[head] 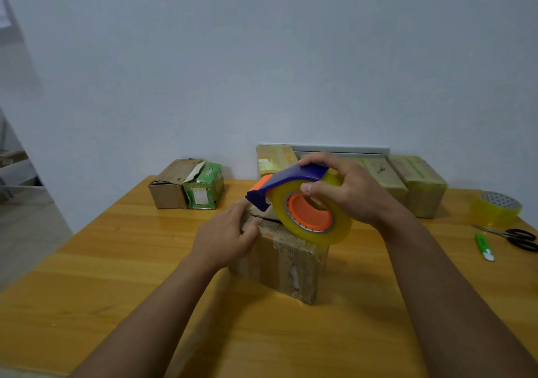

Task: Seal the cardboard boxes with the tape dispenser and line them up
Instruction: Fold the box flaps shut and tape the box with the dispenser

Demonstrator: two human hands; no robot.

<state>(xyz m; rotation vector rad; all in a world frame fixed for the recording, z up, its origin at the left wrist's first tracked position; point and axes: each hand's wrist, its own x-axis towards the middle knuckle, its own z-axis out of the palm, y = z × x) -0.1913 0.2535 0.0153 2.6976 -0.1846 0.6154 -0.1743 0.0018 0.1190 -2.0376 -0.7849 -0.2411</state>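
Fingers (pixel 313 187) of R hand (pixel 353 195) curl round dispenser (pixel 300 200), nose tipped onto box (pixel 286 256) top, prob. to start tape at far edge. L hand (pixel 225 239) grips box corner, steadying it mid-table (pixel 116 261) (taped boxes (pixel 407 184) wait behind).

No legible text in the head view. Green box (pixel 204 186) at the table's far left carries printed labels on its top and front, blurred beyond reading. Taped box (pixel 272 160) at the back bears a pale label, also unreadable. No numbers or signs discernible.
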